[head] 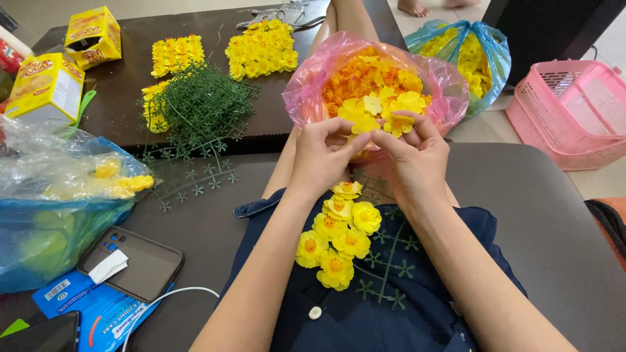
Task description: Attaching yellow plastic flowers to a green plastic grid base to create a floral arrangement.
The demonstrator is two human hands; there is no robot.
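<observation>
Pinching a yellow fabric flower [396, 124] between left hand [324, 155] and right hand [413, 156], fingers closing narrowly, just in front of the pink plastic bag [450, 85]; finished flowers sitting on a green plastic stem grid [385, 261] on the lap.

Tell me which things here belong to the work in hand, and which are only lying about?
In use:
left hand and right hand, together holding a yellow flower
pink bag of petals
finished flowers on green frame, in the lap

Lying about:
phone
yellow boxes
pink basket
</observation>
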